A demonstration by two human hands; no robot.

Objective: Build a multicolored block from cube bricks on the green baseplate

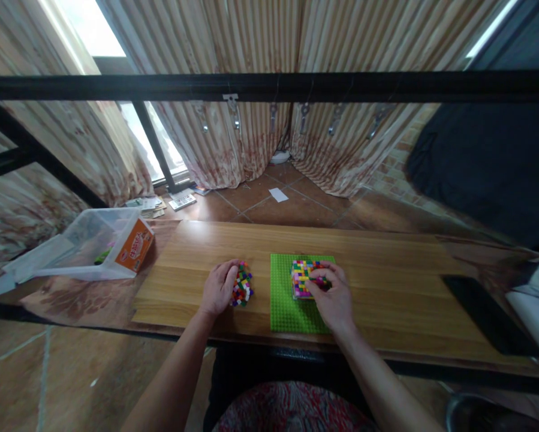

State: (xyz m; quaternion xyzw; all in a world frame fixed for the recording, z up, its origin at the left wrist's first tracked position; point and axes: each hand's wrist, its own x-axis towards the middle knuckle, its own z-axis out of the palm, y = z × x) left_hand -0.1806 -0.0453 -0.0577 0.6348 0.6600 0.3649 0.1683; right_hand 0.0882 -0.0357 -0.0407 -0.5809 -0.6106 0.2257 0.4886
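A pile of small multicoloured toy bricks lies on the wooden board, left of the green studded baseplate. My left hand rests against the left side of this pile, its fingers stretched out and curved around the far edge. On the baseplate stands a low rectangular block of coloured bricks. My right hand is over the right part of that block. Its thumb and fingers are bent together in a pinch at the block's top. Whatever lies between the fingertips is too small to name, and the hand hides the block's right side.
The wooden board spans the low table. At its left stands a clear plastic bin with an orange label and something green inside. A dark flat slab lies at the right end. A black bar crosses in front of the curtains.
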